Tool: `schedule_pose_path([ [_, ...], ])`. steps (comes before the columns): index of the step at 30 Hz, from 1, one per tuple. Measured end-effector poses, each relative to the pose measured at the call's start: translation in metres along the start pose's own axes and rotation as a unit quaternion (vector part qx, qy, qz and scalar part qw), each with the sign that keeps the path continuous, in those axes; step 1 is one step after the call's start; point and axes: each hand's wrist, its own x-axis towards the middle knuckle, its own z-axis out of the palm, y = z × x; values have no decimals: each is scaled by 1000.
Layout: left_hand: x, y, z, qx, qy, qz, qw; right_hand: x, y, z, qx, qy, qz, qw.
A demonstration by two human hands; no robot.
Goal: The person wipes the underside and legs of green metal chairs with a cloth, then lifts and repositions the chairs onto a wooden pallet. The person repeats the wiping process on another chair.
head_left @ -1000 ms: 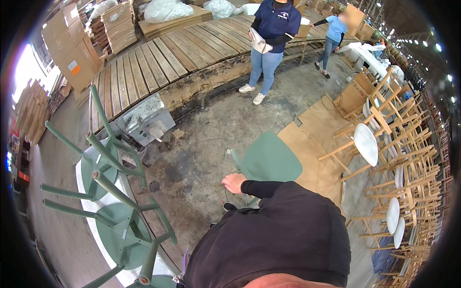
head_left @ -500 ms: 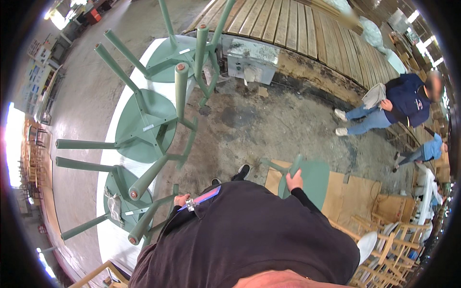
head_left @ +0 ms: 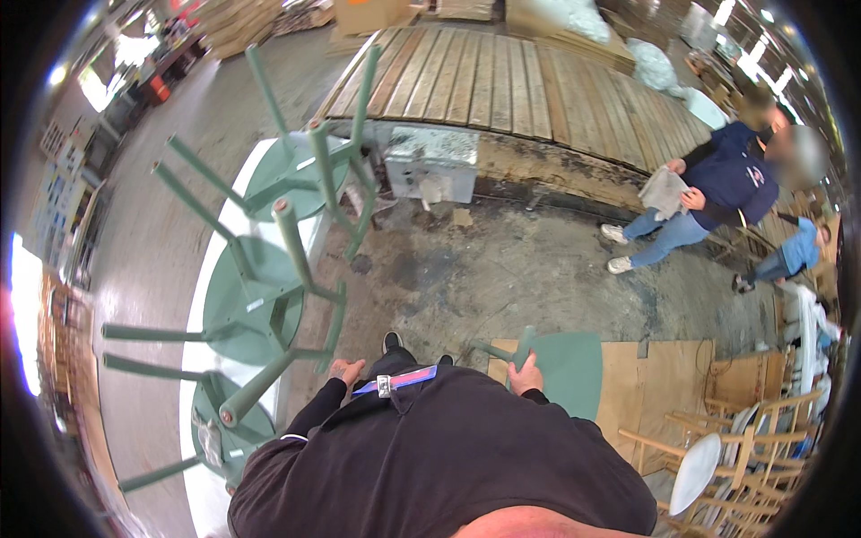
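My right hand is wrapped round a pale green bar of a green chair. The chair's broad rounded seat lies to the right of that hand, and part of the frame is hidden behind the hand. My left hand hangs beside my belt with its fingers loosely extended and nothing seen in them. Just left of it, green chairs stand upside down in a row, legs up: a near one, a middle one and a far one. A greyish crumpled piece lies on the near one.
A long white table bears the chairs. Ahead are a slatted wooden platform and a whitish metal box. A co-worker stands at the right holding a grey cloth. Plywood and wooden chair frames lie right.
My view has shifted, so the table and its chairs appear lower. My right hand, still gripping the green chair, appears lower and further left. My left hand's fingers show more.
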Motion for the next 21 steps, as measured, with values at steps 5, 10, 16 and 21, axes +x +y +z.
schedule_pose_path([
  [5, 25, 41, 3, 123, -5, 137, 983, 3, 2, -11, 55, -38, 35, 997],
  [10, 49, 44, 30, 170, -26, 133, 976, 2, 6, -20, 82, -51, 40, 994],
  [16, 75, 61, 44, 173, -32, 144, 974, -2, 7, -20, 111, -51, 42, 992],
  [21, 76, 74, 41, 171, -39, 153, 972, -3, 5, -12, 129, -43, 44, 990],
])
